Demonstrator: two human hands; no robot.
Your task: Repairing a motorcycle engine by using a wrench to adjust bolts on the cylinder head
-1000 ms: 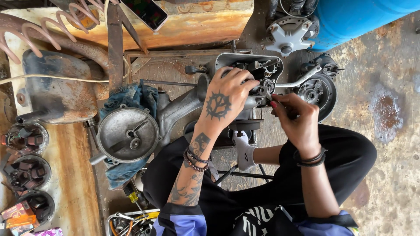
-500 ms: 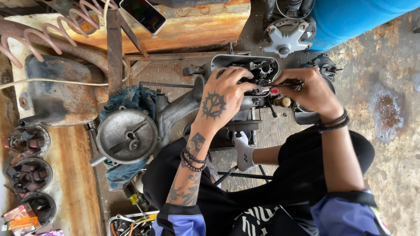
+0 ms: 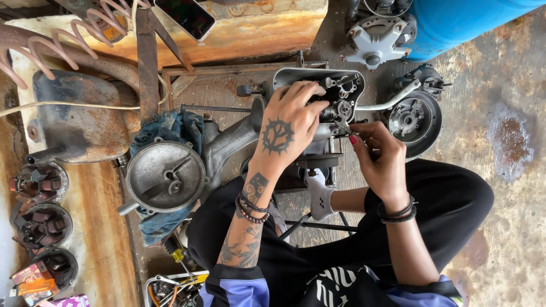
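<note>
Engine casing [image 3: 318, 94], head view: I find it lying open-side up on the worn wooden bench [image 3: 227, 91], straight ahead of me, with gears and shafts exposed in its cavity. I judge it a heavy, rigid metal casting, probably greasy and therefore slippery on its smooth outer walls. The small parts inside look the only delicate portion. The best hold, in my judgement, is over the thick rim of the casting, not on the internals.

Left hand [image 3: 287, 128]: I see it spread palm-down over the near edge of the casing, fingers curled loosely onto the rim and into the opening. It braces the casting; it is not closed around anything I can make out.

Right hand [image 3: 375, 153]: closed, with thumb and fingertips pinched on a small metal tool [image 3: 344, 124] whose tip points into the gear area. The tool's exact kind is too small to tell.

Surroundings, same view: a round grey cover plate [image 3: 165, 176] rests on a blue rag [image 3: 170, 128] left of the casing, well apart from both hands. A flywheel housing [image 3: 412, 120] sits just right of the casing, near my right hand.
</note>
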